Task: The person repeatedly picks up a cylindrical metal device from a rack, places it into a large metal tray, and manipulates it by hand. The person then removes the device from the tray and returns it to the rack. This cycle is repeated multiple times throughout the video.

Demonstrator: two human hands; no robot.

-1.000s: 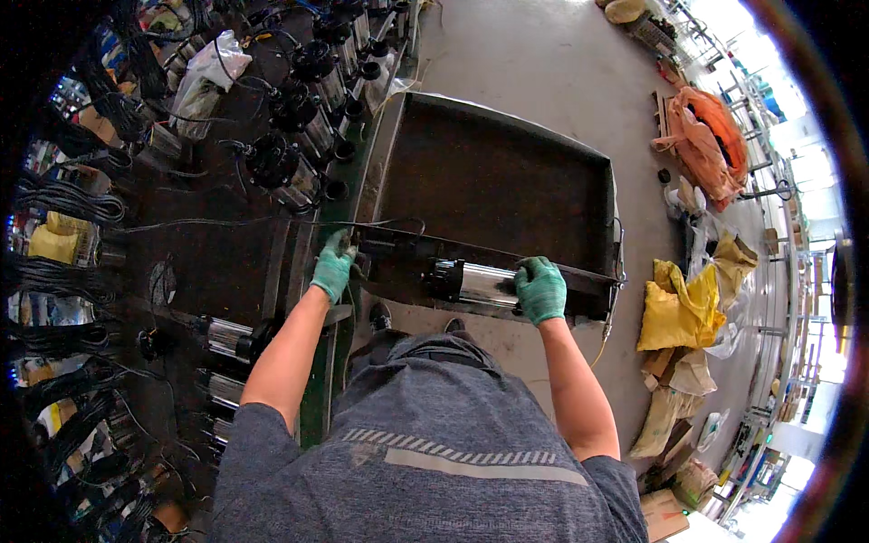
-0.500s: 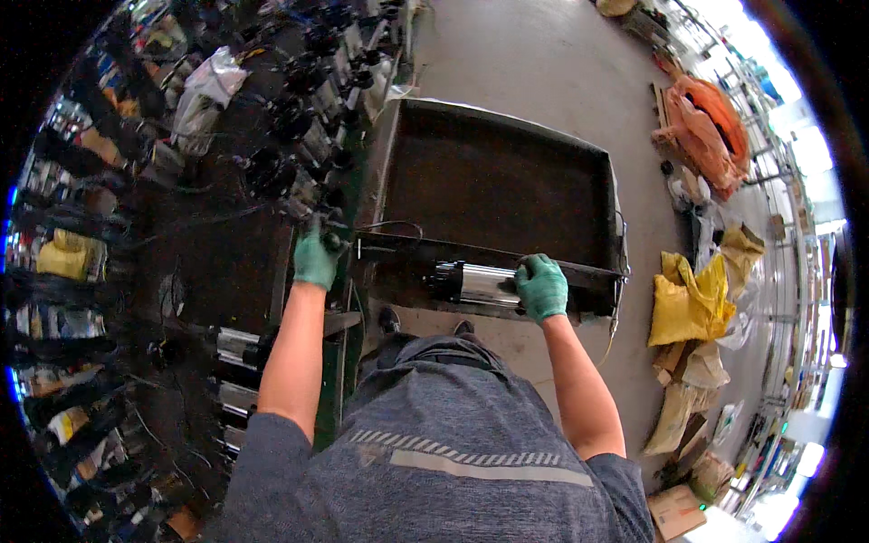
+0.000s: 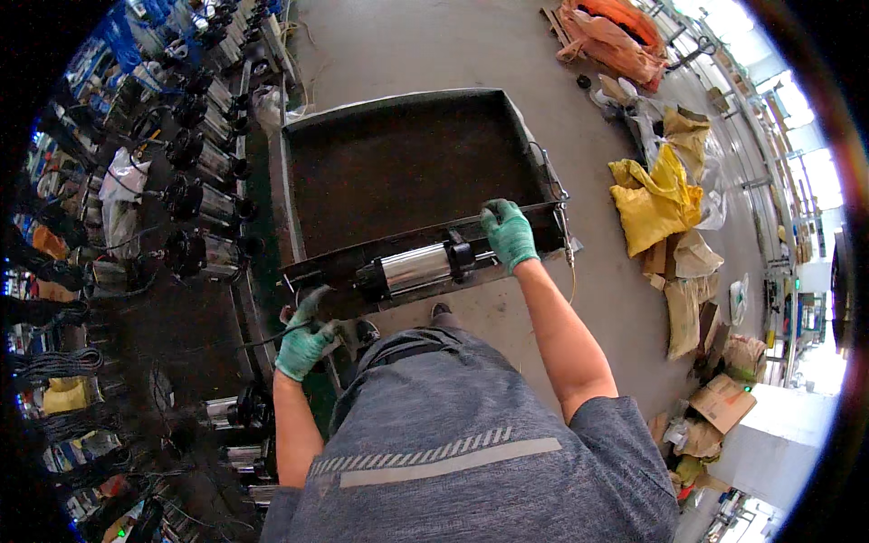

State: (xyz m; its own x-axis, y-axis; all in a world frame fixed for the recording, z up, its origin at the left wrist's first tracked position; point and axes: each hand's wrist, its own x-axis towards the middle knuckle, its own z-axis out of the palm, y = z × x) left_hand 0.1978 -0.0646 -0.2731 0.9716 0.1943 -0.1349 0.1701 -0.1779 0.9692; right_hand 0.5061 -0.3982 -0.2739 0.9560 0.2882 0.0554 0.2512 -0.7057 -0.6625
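Note:
A metal cart with a deep dark tray (image 3: pixel 288 195) stands in front of me. On its near ledge lies a silver cylindrical motor (image 3: pixel 416 270) with black ends, turned crosswise. My right hand (image 3: pixel 510 235), in a green glove, is just beyond the motor's right end, fingers curled over the tray's near rim. By the cart's near left corner is my left hand (image 3: pixel 305 348), also gloved in green, with thumb and fingers apart. A thin black cable (image 3: pixel 258 342) runs up to it; whether the fingers touch it is unclear.
Left of the cart, a long dark bench (image 3: pixel 186 317) carries several silver motors (image 3: pixel 217 254), loose cables and a whitish plastic bag (image 3: pixel 122 181). Along the right side of the floor lie a yellow sack (image 3: pixel 654 213), an orange covered bundle (image 3: pixel 615 41) and a cardboard box (image 3: pixel 722 403).
My view has turned, and the cart now sits further left and tilted. My right hand has left the motor for the tray rim. My left hand has drawn back from the bench-side motors.

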